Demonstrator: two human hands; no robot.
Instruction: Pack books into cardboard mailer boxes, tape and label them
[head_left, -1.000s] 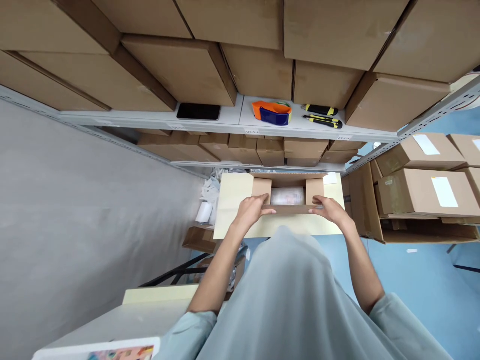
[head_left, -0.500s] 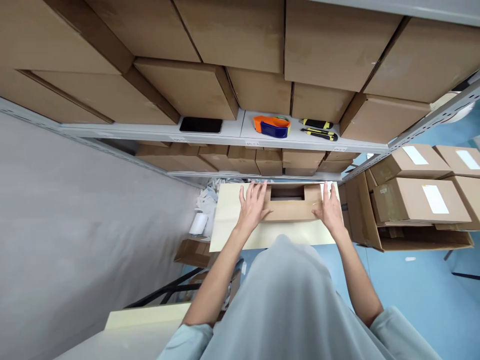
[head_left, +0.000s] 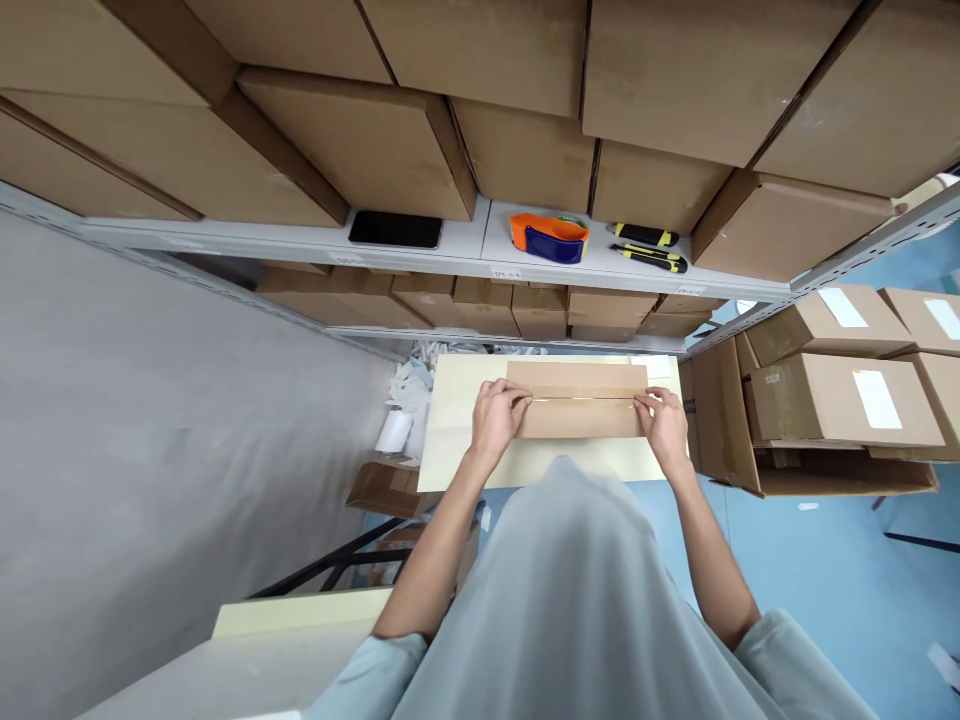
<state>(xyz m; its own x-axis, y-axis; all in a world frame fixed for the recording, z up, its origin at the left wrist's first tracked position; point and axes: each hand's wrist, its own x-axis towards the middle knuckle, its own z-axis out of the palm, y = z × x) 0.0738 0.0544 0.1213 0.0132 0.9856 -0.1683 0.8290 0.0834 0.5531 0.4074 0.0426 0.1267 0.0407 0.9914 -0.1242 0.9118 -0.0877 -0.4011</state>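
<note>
A brown cardboard box (head_left: 577,420) lies on a pale yellow board (head_left: 457,400) in front of me. Its two long top flaps meet almost edge to edge, leaving a thin bright gap between them. At the left end of that seam, my left hand (head_left: 496,415) is closed in a pinch on the flap edge. My right hand (head_left: 663,420) pinches the flap edge at the opposite end, its thumb and fingertips together. Part of each box end is hidden behind the hands.
Shelves of cardboard boxes (head_left: 517,150) rise ahead. A black phone (head_left: 396,229), an orange-and-blue tape dispenser (head_left: 550,238) and two yellow-black cutters (head_left: 646,247) lie on a shelf. Labelled boxes (head_left: 840,400) are stacked right; a grey wall (head_left: 187,420) stands left.
The box's top flaps have folded inward over the opening, which was showing before. Both hands went from spread fingers at the box ends to pinches along the seam.
</note>
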